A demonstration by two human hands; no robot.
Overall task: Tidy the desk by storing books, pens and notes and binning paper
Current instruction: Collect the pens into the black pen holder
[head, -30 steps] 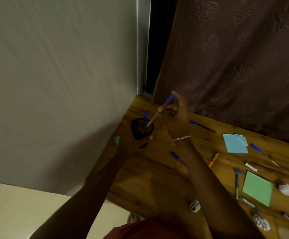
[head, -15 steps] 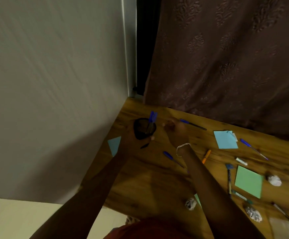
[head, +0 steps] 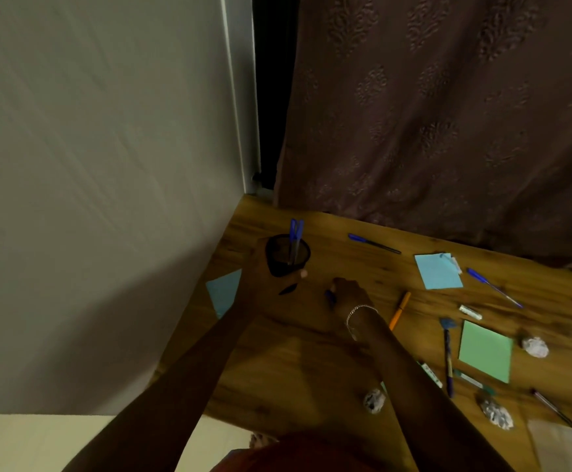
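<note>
- The left hand (head: 266, 267) wraps around the dark pen cup (head: 287, 254) from its left side; a thumb tip shows at the cup's near right edge, so the fingers are closed on the cup.
- Two blue pens (head: 295, 238) stand in the cup, their caps poking above the rim.
- The right hand (head: 347, 292) rests low on the bench (head: 295, 362), just right of the cup, fingers curled down over a blue pen (head: 329, 296) whose end shows at the hand's left edge. Whether the fingers have closed on it, I cannot tell.
- A small dark item (head: 287, 289) lies on the bench between the two hands.
- A light blue note (head: 225, 294) lies left of the left wrist.
- Beyond the right hand lies another blue pen (head: 373, 243); to its right, an orange pen (head: 399, 310) lies just beside the wrist, then a blue note (head: 438, 270) and a green note (head: 485, 356).
- Crumpled paper balls (head: 374, 400) lie nearer the person, by the right forearm.
</note>
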